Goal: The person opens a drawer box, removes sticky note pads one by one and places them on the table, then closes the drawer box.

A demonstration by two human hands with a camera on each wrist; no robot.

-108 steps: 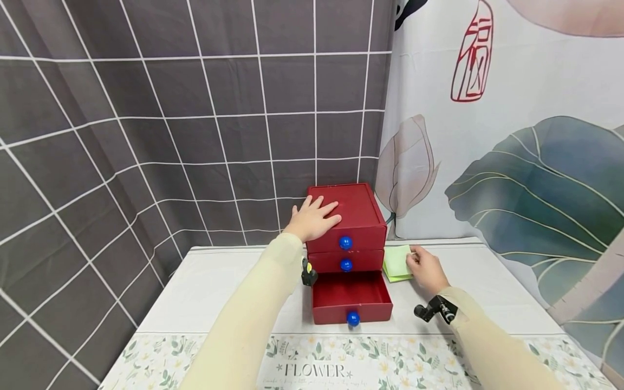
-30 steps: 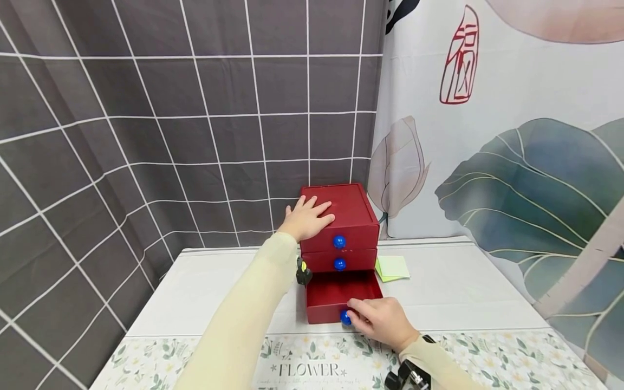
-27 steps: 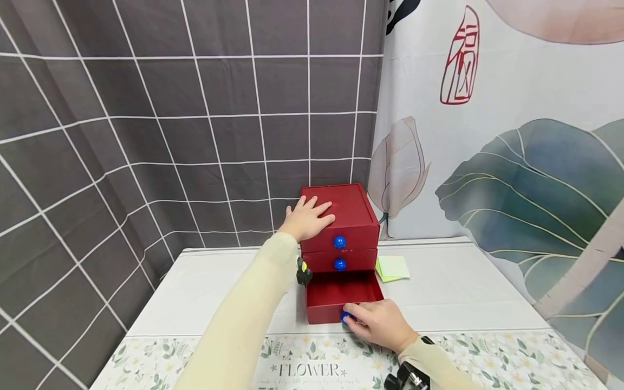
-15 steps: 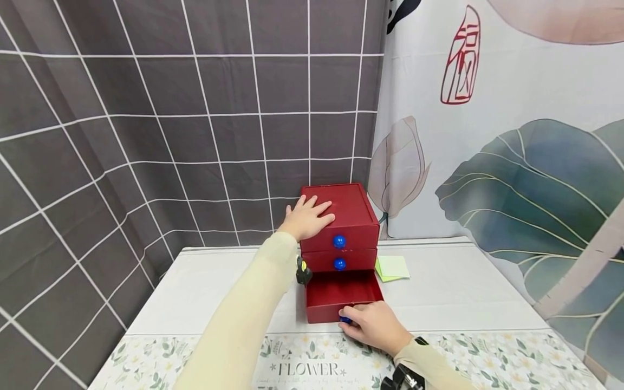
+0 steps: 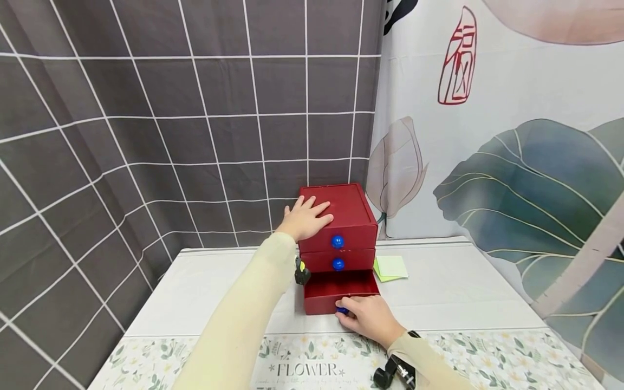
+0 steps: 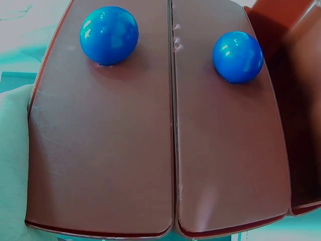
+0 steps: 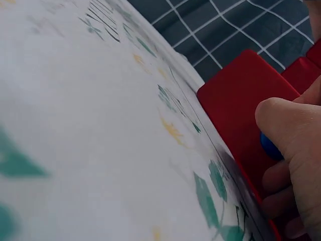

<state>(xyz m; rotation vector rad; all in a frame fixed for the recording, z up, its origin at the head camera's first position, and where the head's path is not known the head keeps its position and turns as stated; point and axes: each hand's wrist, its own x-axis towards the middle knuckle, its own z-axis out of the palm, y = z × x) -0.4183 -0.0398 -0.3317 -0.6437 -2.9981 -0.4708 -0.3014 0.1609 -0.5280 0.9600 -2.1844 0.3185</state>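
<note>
A red box with three stacked drawers (image 5: 341,206) stands against the back of the table. Spread flat on its top left, my left hand (image 5: 304,219) rests with straight fingers. The bottom drawer (image 5: 319,306) is pulled partway out, and its visible inside holds nothing. My right hand (image 5: 368,317) pinches that drawer's blue knob (image 5: 343,310) between thumb and fingers; the right wrist view shows the knob (image 7: 271,146) mostly covered by the hand. In the left wrist view the upper two drawers are closed, each with a round blue knob (image 6: 109,35).
Beside the box on the right lie pale green sticky notes (image 5: 391,267). The table (image 5: 219,281) has a white cloth with a flowered front strip lettered FLOWER. A dark grid curtain (image 5: 219,108) and a lotus-print curtain (image 5: 512,162) hang behind.
My right hand left the sticky notes, came to the bottom drawer's knob and took hold of it. The drawer has since slid slightly inward. My left hand stays on the box top.
</note>
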